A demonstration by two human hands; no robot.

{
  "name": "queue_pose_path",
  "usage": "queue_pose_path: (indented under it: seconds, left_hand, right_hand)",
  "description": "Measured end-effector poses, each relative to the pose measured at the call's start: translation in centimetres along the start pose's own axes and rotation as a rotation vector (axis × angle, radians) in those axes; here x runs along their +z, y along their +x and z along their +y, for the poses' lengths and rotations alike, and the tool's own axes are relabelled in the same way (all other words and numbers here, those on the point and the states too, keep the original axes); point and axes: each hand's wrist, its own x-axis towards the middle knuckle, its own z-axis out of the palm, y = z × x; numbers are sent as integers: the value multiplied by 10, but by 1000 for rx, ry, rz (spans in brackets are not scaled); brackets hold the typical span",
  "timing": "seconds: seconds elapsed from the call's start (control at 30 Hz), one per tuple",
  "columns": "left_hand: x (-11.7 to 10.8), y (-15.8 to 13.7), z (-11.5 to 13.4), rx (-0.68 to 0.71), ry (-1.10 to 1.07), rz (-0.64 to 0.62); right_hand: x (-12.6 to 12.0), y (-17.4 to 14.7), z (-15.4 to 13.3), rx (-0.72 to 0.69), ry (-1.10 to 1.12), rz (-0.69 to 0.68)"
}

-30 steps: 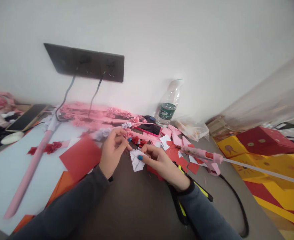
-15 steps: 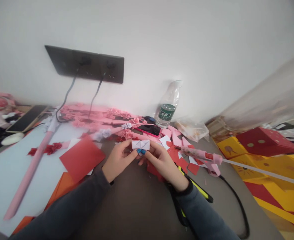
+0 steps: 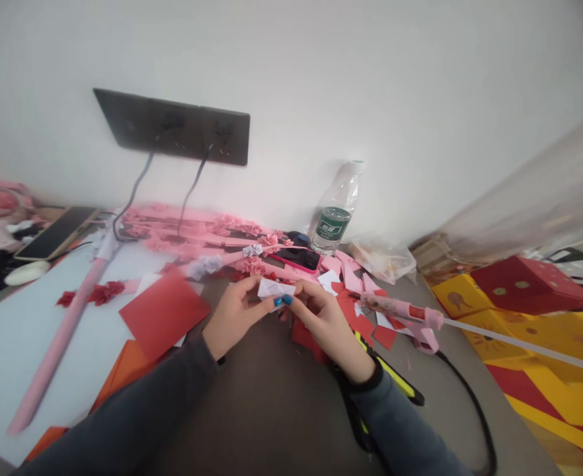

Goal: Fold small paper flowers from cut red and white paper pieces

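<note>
A small piece of folded white paper (image 3: pixel 274 289) is held between my two hands, over the middle of the table. My left hand (image 3: pixel 239 312) pinches its left side, the thumb pressed on the lower edge. On the other side my right hand (image 3: pixel 318 318) grips it, its thumb tip close against the left one. Both thumbnails are blue. My fingers hide the back and lower part of the paper. Beneath and beside my right hand lie red paper pieces (image 3: pixel 363 327) and a black-and-yellow tool (image 3: pixel 400 380), partly covered by my wrist.
A pink glue gun (image 3: pixel 395 307) with a long stick and black cord lies right. Behind stand a water bottle (image 3: pixel 332 221), a phone (image 3: pixel 299 258) and pink paper flowers (image 3: pixel 232 225). Red paper (image 3: pixel 165 314) and a pink tube (image 3: pixel 58 350) lie left; yellow boxes (image 3: pixel 544 337) stand right.
The folded white paper has tilted, and its lower edge looks more folded over between my thumbs. My hands stay in nearly the same place.
</note>
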Motion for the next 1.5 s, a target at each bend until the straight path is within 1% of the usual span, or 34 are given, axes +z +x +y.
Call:
queue_pose_path:
  seconds: [0.07, 0.13, 0.17, 0.2, 0.27, 0.43, 0.57, 0.73, 0.83, 0.97, 1.07, 1.23, 1.3, 1.4, 1.5]
  left_hand:
    - [0, 0, 0, -35, -12, 32]
    - [0, 0, -2, -74, -42, 42]
    - [1, 0, -3, -92, -57, 31]
    - [1, -1, -4, -106, -65, 14]
    - [3, -2, -6, -116, -75, -17]
    - [6, -3, -6, -119, -98, -27]
    - [7, -3, -4, -139, -135, -45]
    - [7, -4, -5, -150, -141, -60]
    - [7, -4, -6, -142, -135, -63]
    - [8, -5, -5, -139, -135, -78]
    - [9, -5, -3, -146, -164, -99]
    - [8, -5, -1, -153, -227, -107]
    - [8, -5, -1, -154, -226, -109]
    - [8, -5, -2, -153, -229, -107]
    - [8, -5, -3, -160, -250, -104]
  right_hand:
    - [1, -1, -2, -57, -83, 93]
    - [1, -1, -4, -190, -237, 229]
    - [1, -2, -6, -268, -321, 275]
    - [1, -2, -7, -332, -390, 289]
    - [1, -2, -8, -395, -470, 274]
    - [2, -2, -5, -323, -467, 259]
    - [2, -1, -3, -326, -434, 225]
    - [2, -1, -4, -343, -435, 290]
    - [3, -2, -5, -354, -463, 291]
    - [4, -3, -5, -412, -532, 258]
    - [0, -3, -5, -494, -613, 248]
    - [-8, -2, -11, -621, -736, 143]
    - [-11, -1, -12, -660, -755, 130]
    - [-13, 0, -12, -689, -759, 121]
    - [-14, 0, -12, -678, -768, 97]
